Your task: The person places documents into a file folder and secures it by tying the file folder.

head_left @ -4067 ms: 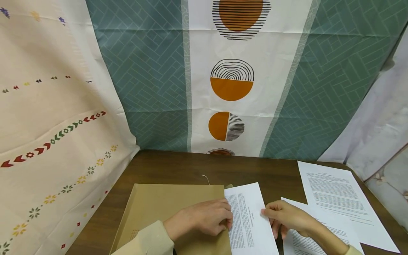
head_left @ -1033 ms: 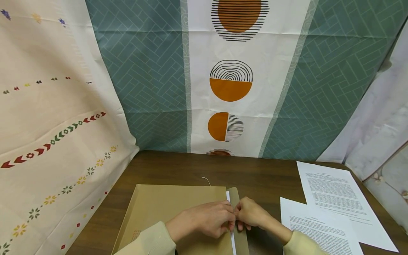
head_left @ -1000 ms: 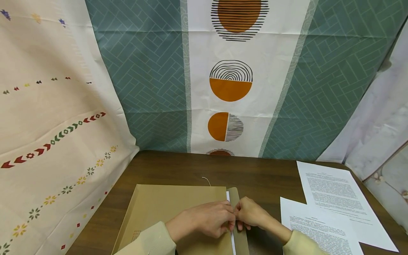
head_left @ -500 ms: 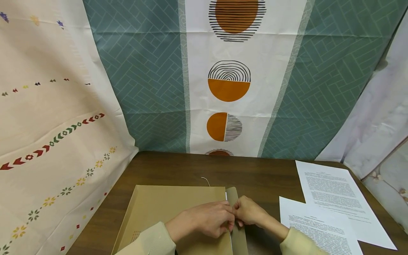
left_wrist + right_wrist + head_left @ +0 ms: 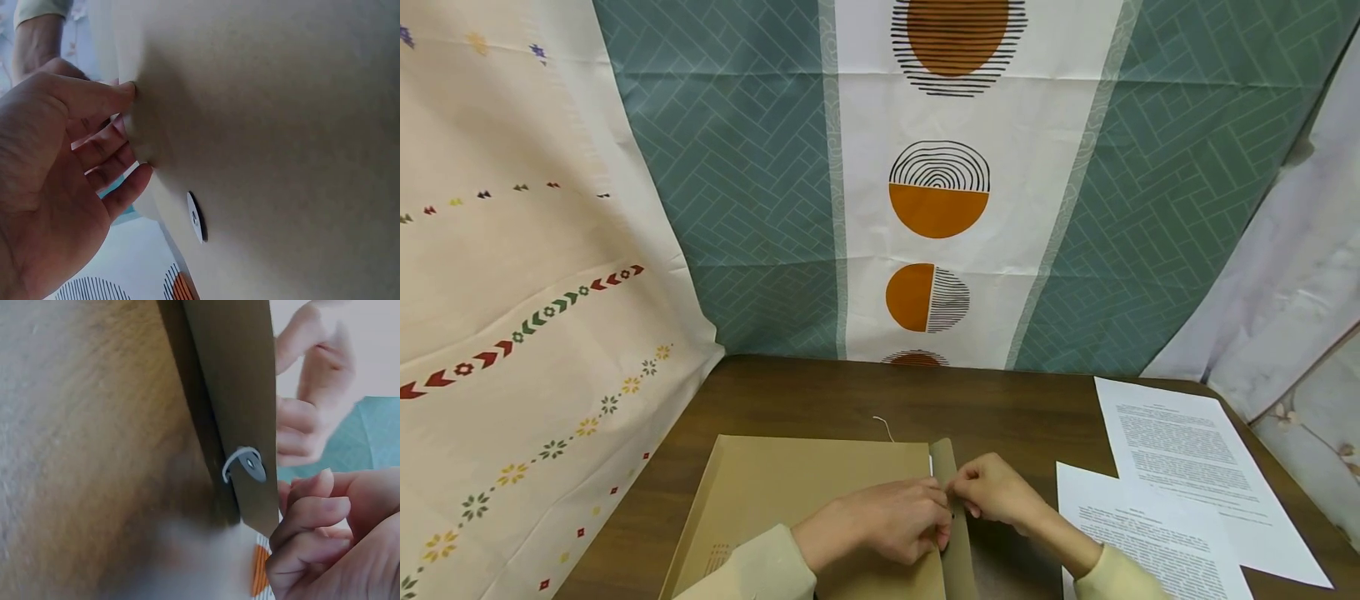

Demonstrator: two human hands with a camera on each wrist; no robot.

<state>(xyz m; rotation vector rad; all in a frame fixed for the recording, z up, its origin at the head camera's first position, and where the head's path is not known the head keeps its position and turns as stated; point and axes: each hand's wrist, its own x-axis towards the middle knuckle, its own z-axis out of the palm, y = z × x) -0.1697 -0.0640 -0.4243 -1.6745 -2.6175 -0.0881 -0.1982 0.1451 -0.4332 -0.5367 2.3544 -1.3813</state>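
Note:
A brown paper envelope point(image 5: 820, 467) lies on the table at lower middle, its open side facing right. My left hand point(image 5: 895, 521) pinches the front panel at the mouth between thumb and fingertips; the left wrist view shows a round button point(image 5: 195, 217) on that panel. Only a white sliver of paper point(image 5: 932, 467) shows inside the mouth. On the right, my right hand point(image 5: 996, 492) pinches the edge of the envelope's flap point(image 5: 958, 567), which stands tilted up. In the right wrist view, a second button with a string point(image 5: 250, 464) sits on the flap, close to the curled fingers.
Two printed sheets overlap at the right of the dark wooden table point(image 5: 790, 392): a near one point(image 5: 1150, 533) and a far one point(image 5: 1187, 454). A loose white string point(image 5: 885, 427) sticks out behind the envelope. Patterned cloths point(image 5: 760, 208) hang around the table.
The printed sheet that stuck out of the envelope has slid left inside it. My right hand moved from the sheet to the flap, which has since tilted upward. The left hand stayed at the mouth.

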